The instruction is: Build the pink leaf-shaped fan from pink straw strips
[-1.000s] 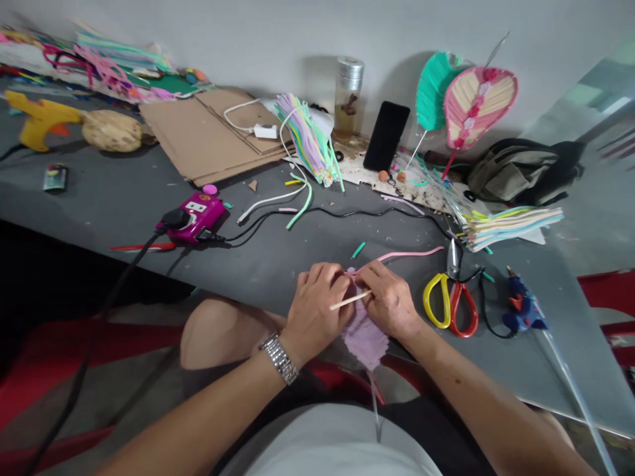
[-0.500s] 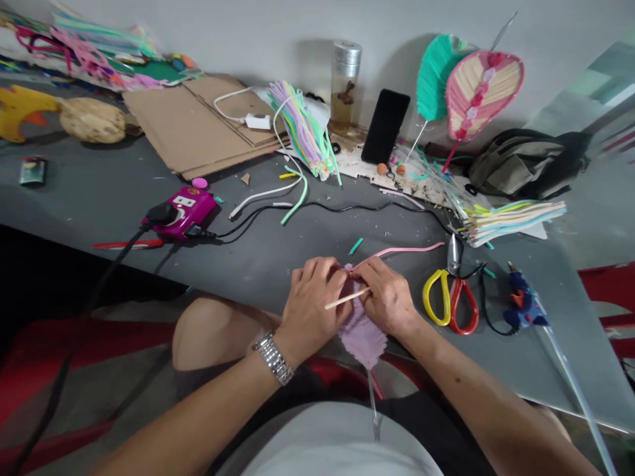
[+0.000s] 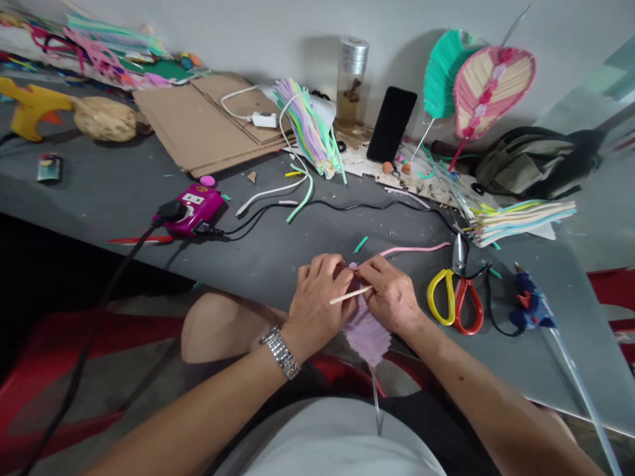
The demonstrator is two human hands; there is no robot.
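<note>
Presently in hand: a lilac leaf-shaped piece [image 3: 368,338], at the near edge of the table [image 3: 270,248], clear stem [image 3: 376,396] toward the person.
Left hand [image 3: 320,295]: fingers curled, gripping the piece's far end.
Right hand [image 3: 389,295]: fingers closed at the same end, a pale stick [image 3: 347,297] jutting from them.
Apparently done: the jagged-edged body, already on its stem.
Apparently left: the pink strip [image 3: 414,250], one end at the fingers, its long tail loose on the table.

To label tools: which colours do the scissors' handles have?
One yellow handle and one red handle, in the head view.
</note>
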